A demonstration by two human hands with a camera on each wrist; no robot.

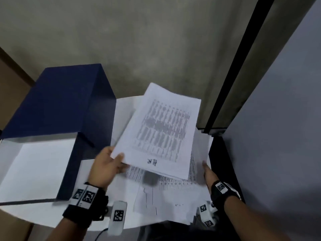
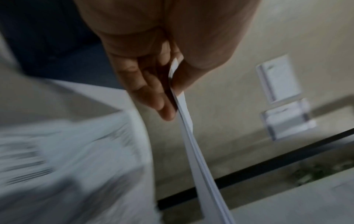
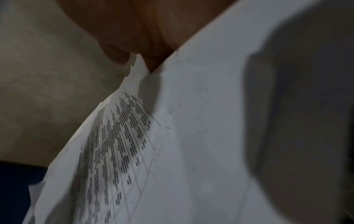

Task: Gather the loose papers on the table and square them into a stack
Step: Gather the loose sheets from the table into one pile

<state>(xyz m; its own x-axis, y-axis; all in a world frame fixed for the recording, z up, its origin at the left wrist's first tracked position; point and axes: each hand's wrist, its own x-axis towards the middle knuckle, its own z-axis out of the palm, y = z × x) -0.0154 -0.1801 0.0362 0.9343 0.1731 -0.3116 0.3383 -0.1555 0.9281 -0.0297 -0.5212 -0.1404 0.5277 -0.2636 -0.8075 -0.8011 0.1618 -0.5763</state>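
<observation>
1. Nearest us, both wrists wear black bands with printed markers, and loose papers [image 1: 166,202] lie spread over the white surface [image 1: 43,216] under and between the hands.
2. The left hand [image 1: 106,168] pinches a sheaf of papers [image 1: 159,131] at its near left corner, thumb on top, fingers [image 2: 153,97] curled beneath; the left wrist view shows the sheaf edge-on, several sheets thick.
3. That sheaf is lifted off the surface and tilts up and away from the fingers, printed table face up.
4. The right hand [image 1: 208,173] is at the right edge of the spread papers, its fingers pointing forward along the sheets; how they hold I cannot tell, paper covers them in the right wrist view.
5. Left of the left fingers stands an open dark blue box [image 1: 57,105], lid raised, white inside.
6. Beyond everything, a grey floor.
</observation>
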